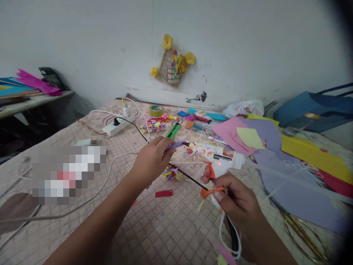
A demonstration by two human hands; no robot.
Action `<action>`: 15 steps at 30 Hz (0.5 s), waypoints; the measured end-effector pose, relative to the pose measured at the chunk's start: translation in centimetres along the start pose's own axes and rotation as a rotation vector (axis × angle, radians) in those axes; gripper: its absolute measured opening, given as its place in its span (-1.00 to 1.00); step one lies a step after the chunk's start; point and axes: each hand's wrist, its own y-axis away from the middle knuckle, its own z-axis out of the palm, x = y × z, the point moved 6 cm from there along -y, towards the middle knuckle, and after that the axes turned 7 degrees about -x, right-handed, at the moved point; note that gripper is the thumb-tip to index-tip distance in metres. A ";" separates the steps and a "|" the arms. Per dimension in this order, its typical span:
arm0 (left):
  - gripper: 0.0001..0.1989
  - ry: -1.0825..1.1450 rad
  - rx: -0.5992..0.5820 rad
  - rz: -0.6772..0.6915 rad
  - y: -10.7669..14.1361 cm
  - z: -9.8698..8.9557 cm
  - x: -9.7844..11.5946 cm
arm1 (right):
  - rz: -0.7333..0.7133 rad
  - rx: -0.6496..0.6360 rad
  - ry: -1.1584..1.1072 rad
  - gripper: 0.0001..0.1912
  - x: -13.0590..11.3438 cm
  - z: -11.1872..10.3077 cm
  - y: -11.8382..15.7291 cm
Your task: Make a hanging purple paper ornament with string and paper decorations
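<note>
Your right hand grips a white glue gun, red light on. Your left hand pinches a purple strip at its nozzle. Green cutter, tape behind; power strip left, paper sheets right, all on tablecloth.

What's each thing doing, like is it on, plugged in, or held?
Glue gun: red light on, in right hand
Purple paper: held in left hand
Power strip: plugs inserted
White adapter: unplugged, lying loose
Tape roll: lying flat
Green utility knife: blade unclear
Plastic bag: crumpled
</note>
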 end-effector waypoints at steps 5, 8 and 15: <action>-0.82 -0.013 0.006 -0.004 0.1 -0.1 0.1 | 0.022 -0.011 -0.002 -0.92 0.3 0.0 0.2; -0.82 -0.013 0.004 -0.007 0.1 -0.1 0.1 | 0.025 -0.071 0.004 -0.94 0.5 0.1 0.2; -0.82 -0.013 -0.009 -0.010 0.0 0.0 0.0 | 0.030 -0.030 0.003 -0.94 0.5 0.0 0.3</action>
